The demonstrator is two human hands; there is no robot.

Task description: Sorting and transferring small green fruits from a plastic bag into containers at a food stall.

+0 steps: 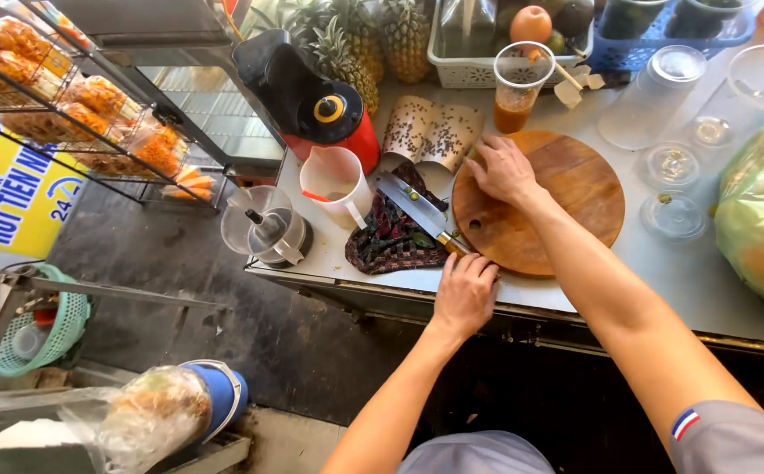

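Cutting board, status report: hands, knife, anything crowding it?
Left hand on the knife handle at the counter edge. Right hand flat on the round cutting board, bare. Cup of orange juice close behind.

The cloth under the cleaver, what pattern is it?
Dark red-and-black checked cloth, seen in the head view.

Bright daylight floods my counter [715,290]; soft shadows, mild glare on plastic lids [673,165], wide-angle bending at edges, slight blur low left.

Steel counter [706,290], round wooden board [566,206], dark cloth [390,241], white jug [336,180], clear lids [673,216]
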